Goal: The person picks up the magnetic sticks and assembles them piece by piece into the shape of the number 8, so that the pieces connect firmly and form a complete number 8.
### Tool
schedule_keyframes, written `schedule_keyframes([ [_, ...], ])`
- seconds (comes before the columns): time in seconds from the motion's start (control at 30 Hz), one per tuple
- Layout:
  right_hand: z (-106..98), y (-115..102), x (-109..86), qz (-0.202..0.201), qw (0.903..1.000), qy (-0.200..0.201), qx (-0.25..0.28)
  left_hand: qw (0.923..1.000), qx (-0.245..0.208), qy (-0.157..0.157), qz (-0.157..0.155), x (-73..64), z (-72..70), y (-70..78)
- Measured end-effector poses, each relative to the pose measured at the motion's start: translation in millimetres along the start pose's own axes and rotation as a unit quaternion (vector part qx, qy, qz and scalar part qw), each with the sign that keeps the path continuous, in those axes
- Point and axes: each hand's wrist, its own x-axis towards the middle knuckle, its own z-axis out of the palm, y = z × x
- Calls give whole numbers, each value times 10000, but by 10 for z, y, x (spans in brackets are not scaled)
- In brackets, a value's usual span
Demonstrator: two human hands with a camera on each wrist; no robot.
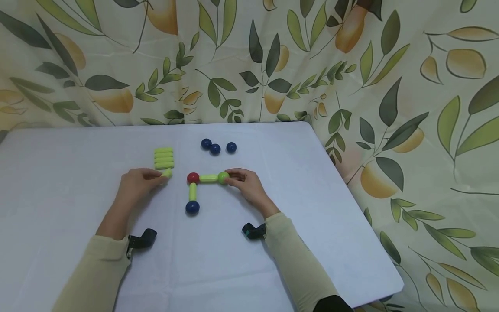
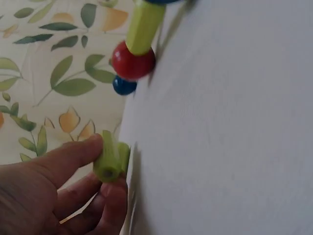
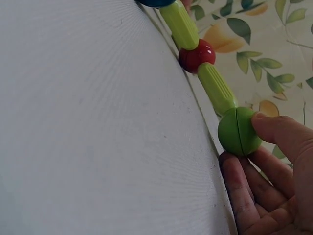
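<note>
At centre of the head view: one joined, L-shaped piece on a white table. At its corner, a red ball. Running right from the corner, a level stick, yellow-green, ending in a green ball. Running down the frame from the corner, a second stick, same colour, ending in a blue ball.

Right of centre: right hand, grasping the green ball. Right wrist view shows the thumb against the ball's right side, fingertips beneath.

Left of centre: left hand, with one loose stick pinched between thumb and fingers; left wrist view shows a hole in its end.

Just above the loose stick in the frame: row of four sticks, laid side by side.

Upper centre: three dark balls, blue; two close together, the third slightly apart to the right.

Lower left and lower right: left sleeve and right sleeve, both pale, a dark device at each wrist.

Top and right: cloth, leaf-and-fruit print.
</note>
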Motion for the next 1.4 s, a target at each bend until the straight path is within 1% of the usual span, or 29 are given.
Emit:
schedule_keyframes([
  [0.1, -8, 8, 8, 9, 10000, -22, 29, 9994, -133, -332, -25, -12, 10, 46],
  [0.17, -7, 13, 8, 22, 10000, -7, 45, 9980, -330, -542, -62, -34, 20, 107],
  [0.27, -5, 14, 6, 51, 10000, 8, 49, 9945, -632, -820, -173, -68, 52, 215],
  [0.37, -2, 8, 2, 72, 10000, 7, 44, 9904, -907, -1030, -182, -116, 101, 321],
  [0.47, 1, 0, -2, 76, 9999, 3, 69, 9834, -1309, -1238, -200, -167, 179, 427],
  [0.6, 3, -12, -8, 117, 9999, 24, 96, 9710, -1848, -1503, -195, -233, 317, 552],
  [0.73, 5, -13, -9, 134, 9998, 29, 124, 9666, -1999, -1596, -123, -292, 453, 647],
  [0.8, 4, -9, -6, 99, 9998, 25, 160, 9693, -1911, -1547, -99, -316, 515, 689],
  [0.87, 4, -2, -3, 76, 9998, 33, 169, 9724, -1779, -1507, -2, -337, 566, 727],
  [0.97, 3, 5, -1, 52, 9998, 46, 160, 9729, -1783, -1470, 42, -357, 631, 782],
  [1.03, 4, 11, 1, 51, 9999, 50, 132, 9691, -1956, -1499, 89, -367, 664, 810],
  [1.1, 2, 13, 0, 43, 9999, 41, 127, 9635, -2188, -1538, 47, -372, 703, 841],
  [1.17, 0, 18, -1, 29, 9999, 34, 147, 9600, -2311, -1578, 66, -383, 734, 872],
  [1.23, -2, 20, -2, 17, 9998, 24, 201, 9583, -2354, -1620, 94, -388, 767, 901],
  [1.27, -4, 19, -3, 15, 9998, 22, 219, 9586, -2339, -1618, 95, -389, 780, 913],
  [1.3, -5, 19, -4, 16, 9997, 21, 237, 9606, -2274, -1593, 121, -390, 786, 925],
  [1.4, -7, 11, -5, 45, 9996, 10, 273, 9686, -2014, -1450, 176, -377, 787, 940],
])
